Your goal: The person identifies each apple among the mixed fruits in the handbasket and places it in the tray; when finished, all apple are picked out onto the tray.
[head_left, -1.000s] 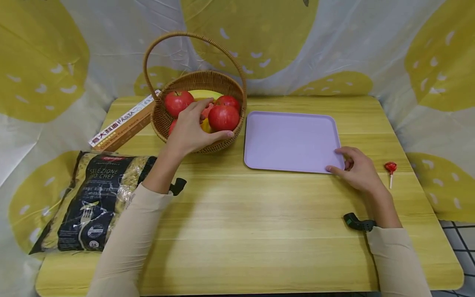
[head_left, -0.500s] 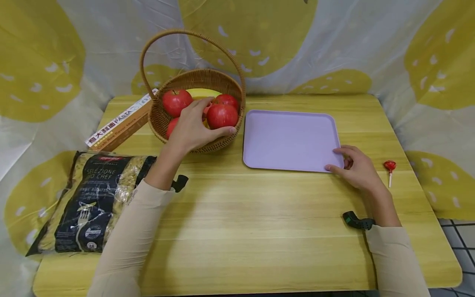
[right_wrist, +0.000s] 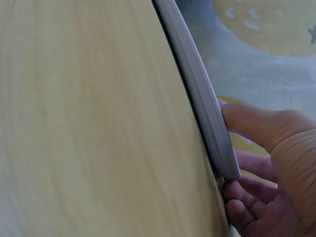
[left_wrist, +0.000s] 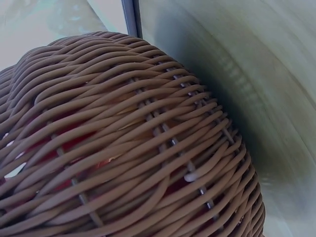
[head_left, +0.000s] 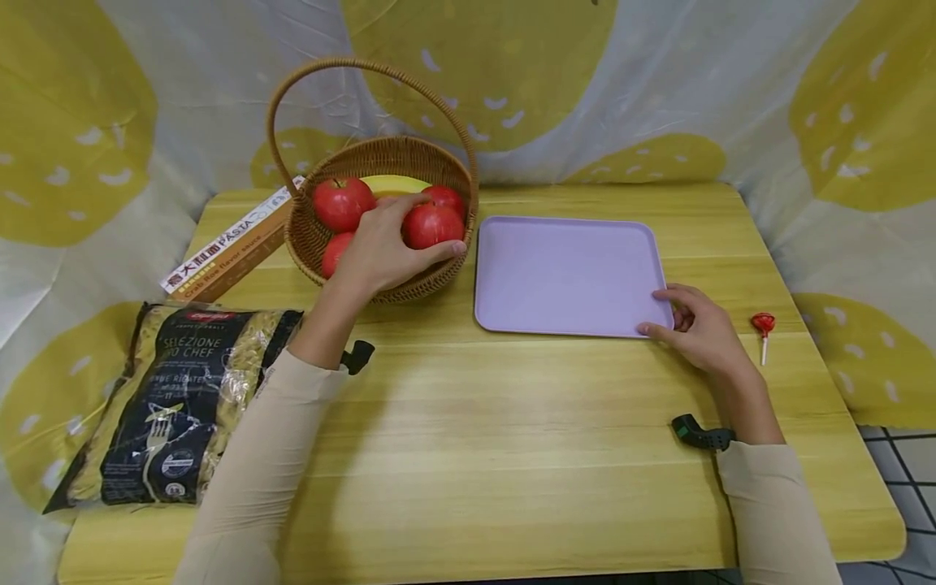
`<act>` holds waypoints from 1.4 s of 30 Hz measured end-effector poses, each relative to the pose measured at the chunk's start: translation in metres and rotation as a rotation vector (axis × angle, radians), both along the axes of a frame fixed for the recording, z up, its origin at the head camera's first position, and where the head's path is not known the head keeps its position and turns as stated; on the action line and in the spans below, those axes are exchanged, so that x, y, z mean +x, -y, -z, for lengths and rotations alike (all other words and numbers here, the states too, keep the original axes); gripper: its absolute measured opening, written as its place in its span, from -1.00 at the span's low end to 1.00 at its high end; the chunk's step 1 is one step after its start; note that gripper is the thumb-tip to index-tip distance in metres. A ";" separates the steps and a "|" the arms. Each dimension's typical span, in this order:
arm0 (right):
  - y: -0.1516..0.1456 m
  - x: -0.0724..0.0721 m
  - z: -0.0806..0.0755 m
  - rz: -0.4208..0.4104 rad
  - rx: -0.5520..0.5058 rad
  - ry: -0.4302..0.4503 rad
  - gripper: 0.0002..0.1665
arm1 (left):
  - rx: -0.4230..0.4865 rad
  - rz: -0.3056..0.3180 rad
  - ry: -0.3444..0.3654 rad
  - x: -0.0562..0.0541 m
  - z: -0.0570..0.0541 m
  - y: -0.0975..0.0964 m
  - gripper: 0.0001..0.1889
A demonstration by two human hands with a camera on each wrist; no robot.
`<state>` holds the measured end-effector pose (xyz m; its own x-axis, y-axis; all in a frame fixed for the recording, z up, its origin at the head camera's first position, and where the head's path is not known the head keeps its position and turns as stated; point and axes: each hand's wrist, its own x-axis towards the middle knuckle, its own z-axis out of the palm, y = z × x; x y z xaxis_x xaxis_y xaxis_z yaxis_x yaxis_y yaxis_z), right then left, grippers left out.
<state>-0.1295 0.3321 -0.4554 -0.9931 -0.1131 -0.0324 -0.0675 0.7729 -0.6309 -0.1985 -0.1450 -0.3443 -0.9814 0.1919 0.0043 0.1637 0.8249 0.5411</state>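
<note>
A wicker basket (head_left: 303,236) with a tall handle holds several red apples and a yellow banana (head_left: 395,184). Reaching into it over the near rim, my left hand (head_left: 380,248) grips a front apple (head_left: 433,225), fingers along its left and far side, thumb at its near right. Only the basket's woven wall (left_wrist: 128,138) shows in the left wrist view; that hand is hidden there. My right hand (head_left: 698,325) holds the near right corner of a flat lavender tray (head_left: 570,276). In the right wrist view, its thumb (right_wrist: 252,121) lies on the tray's rim (right_wrist: 197,84).
A bag of pasta (head_left: 183,398) lies at the left of the wooden table (head_left: 512,455). Behind it, a long pasta box (head_left: 230,244) rests at a slant beside the basket. A red lollipop (head_left: 764,325) lies right of my right hand. Patterned cloth (head_left: 526,81) hangs behind.
My left hand has shifted slightly right and closed in around the front apple, covering the yellow fruit seen beside it before. My right hand stays at the tray corner. The view has shifted a little.
</note>
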 end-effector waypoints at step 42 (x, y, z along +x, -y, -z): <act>-0.003 0.002 0.009 0.082 -0.092 -0.035 -0.51 | 0.216 0.023 -0.278 0.010 -0.022 -0.003 -0.14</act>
<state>-0.1272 0.3349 -0.4647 -0.9994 -0.0320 0.0095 -0.0295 0.7158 -0.6976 -0.1889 -0.1419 -0.3219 -0.9323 0.1796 0.3139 0.3467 0.6910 0.6344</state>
